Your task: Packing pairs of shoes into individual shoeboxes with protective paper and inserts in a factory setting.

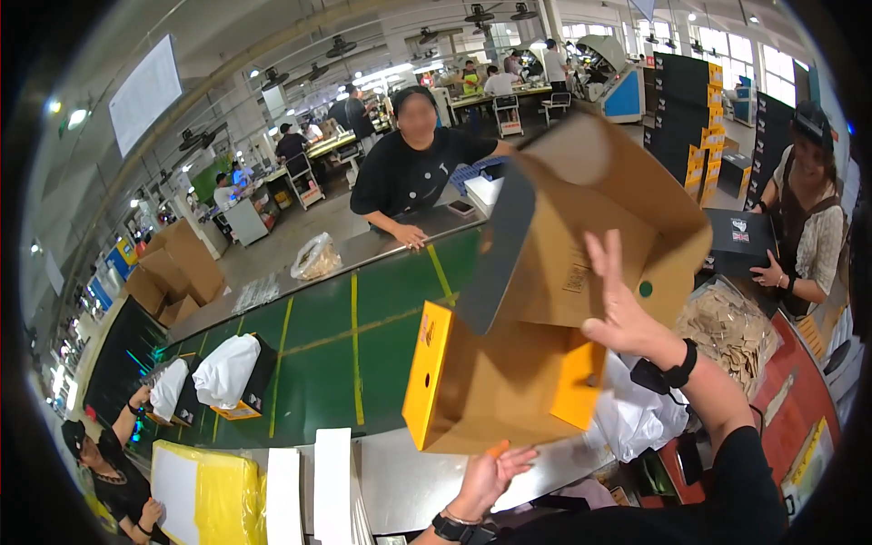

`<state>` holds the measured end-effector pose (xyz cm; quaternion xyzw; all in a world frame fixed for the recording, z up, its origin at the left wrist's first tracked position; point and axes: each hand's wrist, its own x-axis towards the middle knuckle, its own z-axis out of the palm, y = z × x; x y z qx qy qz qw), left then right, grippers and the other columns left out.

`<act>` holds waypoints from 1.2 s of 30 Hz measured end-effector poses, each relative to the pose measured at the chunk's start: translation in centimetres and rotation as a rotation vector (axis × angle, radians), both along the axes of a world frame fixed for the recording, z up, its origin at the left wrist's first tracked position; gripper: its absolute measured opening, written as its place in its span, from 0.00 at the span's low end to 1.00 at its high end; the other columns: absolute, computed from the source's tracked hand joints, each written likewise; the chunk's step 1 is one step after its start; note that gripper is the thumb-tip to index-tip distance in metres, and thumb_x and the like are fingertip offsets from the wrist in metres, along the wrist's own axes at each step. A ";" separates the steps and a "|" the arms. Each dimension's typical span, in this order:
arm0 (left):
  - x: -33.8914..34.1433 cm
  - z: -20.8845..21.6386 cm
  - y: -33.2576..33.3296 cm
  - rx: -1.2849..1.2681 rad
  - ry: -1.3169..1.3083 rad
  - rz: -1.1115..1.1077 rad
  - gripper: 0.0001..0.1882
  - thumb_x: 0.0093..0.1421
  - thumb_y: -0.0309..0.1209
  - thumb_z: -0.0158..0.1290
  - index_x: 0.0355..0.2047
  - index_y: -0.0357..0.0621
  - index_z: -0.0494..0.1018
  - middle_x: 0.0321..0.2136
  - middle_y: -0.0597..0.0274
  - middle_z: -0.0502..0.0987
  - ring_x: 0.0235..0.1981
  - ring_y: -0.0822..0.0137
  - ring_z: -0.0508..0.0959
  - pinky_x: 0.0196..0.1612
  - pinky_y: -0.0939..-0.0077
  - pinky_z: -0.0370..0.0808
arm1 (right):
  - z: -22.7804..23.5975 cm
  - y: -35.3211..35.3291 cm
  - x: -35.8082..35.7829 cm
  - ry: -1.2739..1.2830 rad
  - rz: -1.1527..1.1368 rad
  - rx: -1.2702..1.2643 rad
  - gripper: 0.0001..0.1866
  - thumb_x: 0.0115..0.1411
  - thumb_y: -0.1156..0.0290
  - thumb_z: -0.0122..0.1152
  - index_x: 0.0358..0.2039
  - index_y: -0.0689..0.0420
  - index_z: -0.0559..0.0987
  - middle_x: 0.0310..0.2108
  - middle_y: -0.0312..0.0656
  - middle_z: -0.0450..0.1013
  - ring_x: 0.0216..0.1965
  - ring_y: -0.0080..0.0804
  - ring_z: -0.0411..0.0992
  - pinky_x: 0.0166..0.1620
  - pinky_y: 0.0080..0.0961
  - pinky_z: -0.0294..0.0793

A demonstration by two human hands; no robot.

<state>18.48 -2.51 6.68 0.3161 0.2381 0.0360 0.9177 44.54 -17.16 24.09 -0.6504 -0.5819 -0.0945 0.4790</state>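
Head cam: big brown cardboard box with yellow and black flaps (536, 300) is up in the air over the green conveyor belt (318, 363), long axis tilted up to the right. Right hand (627, 313) lies flat on its side, fingers spread. Left hand (486, 477) sits just under the bottom edge, fingers loose, not gripping. Small pale label (576, 277) and green dot sticker (645, 289) are near the right hand.

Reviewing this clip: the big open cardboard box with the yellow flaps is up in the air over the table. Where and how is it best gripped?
Probably two-handed, on opposite sides. The cardboard box is tilted in mid-air, flaps loose, so the flaps are poor holds. The left hand best supports the lower edge from beneath; the right hand presses flat on the upper right wall, where it already rests.
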 end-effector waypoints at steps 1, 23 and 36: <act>-0.6 -0.6 -0.5 -0.102 -0.020 -0.059 0.19 0.70 0.33 0.39 0.51 0.25 0.62 0.47 0.32 0.75 0.43 0.49 0.81 0.43 0.65 0.82 | 0.2 0.3 0.1 -0.019 -0.005 -0.241 0.58 0.60 0.40 0.54 0.69 0.58 0.27 0.71 0.62 0.35 0.72 0.59 0.34 0.70 0.44 0.37; -7.9 -3.5 -1.9 -0.021 0.277 -0.136 0.27 0.70 0.51 0.35 0.51 0.41 0.69 0.41 0.52 0.80 0.40 0.64 0.79 0.40 0.74 0.75 | -17.0 -10.5 -2.8 0.251 -0.403 -0.615 0.52 0.45 0.58 0.76 0.65 0.64 0.56 0.59 0.66 0.60 0.62 0.56 0.61 0.63 0.37 0.61; -10.4 -4.3 -1.9 -0.004 0.217 -0.082 0.24 0.69 0.46 0.39 0.43 0.35 0.72 0.39 0.51 0.80 0.38 0.63 0.80 0.43 0.72 0.75 | -9.8 -7.9 -3.9 1.193 -0.323 -0.200 0.43 0.49 0.76 0.72 0.64 0.59 0.60 0.55 0.43 0.67 0.54 0.32 0.68 0.57 0.28 0.68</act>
